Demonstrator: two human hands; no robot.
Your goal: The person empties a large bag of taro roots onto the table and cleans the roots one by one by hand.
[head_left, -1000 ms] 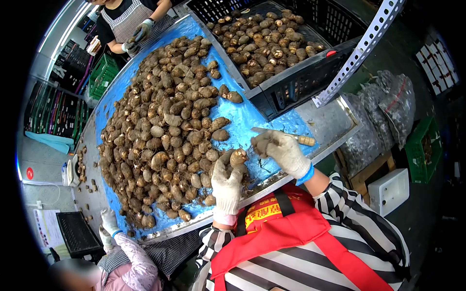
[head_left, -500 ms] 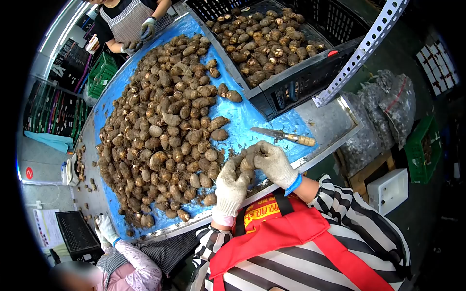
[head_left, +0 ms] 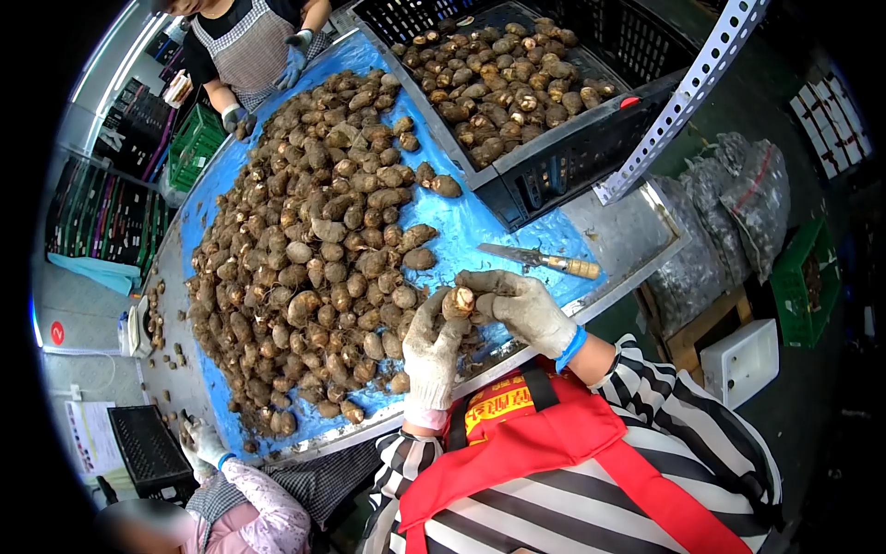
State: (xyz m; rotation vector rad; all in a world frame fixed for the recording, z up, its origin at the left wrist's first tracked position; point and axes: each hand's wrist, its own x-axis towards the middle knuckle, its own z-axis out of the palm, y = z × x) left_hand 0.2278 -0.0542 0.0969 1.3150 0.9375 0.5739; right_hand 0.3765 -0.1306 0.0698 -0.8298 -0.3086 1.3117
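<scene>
A small brown taro (head_left: 458,303) with a pale cut end facing up is held between my two hands at the near edge of the table. My left hand (head_left: 432,351), in a soiled white glove, grips it from the left with fingers and thumb. From the right, my gloved right hand (head_left: 524,312) closes its dirty fingertips on the same taro. A knife (head_left: 544,260) with a wooden handle lies on the blue sheet (head_left: 461,222) just beyond my right hand. The big heap of taros (head_left: 314,249) spreads to the left of my hands.
A black crate (head_left: 554,175) holding more taros stands at the back right, beside a perforated metal post (head_left: 683,102). Co-workers stand at the far side (head_left: 249,55) and at the lower left (head_left: 249,508). Plastic bags (head_left: 738,203) lie right of the table.
The taro between my hands has been turned so its pale end shows, and my right fingers have shifted over it. The far co-worker's hands have moved apart.
</scene>
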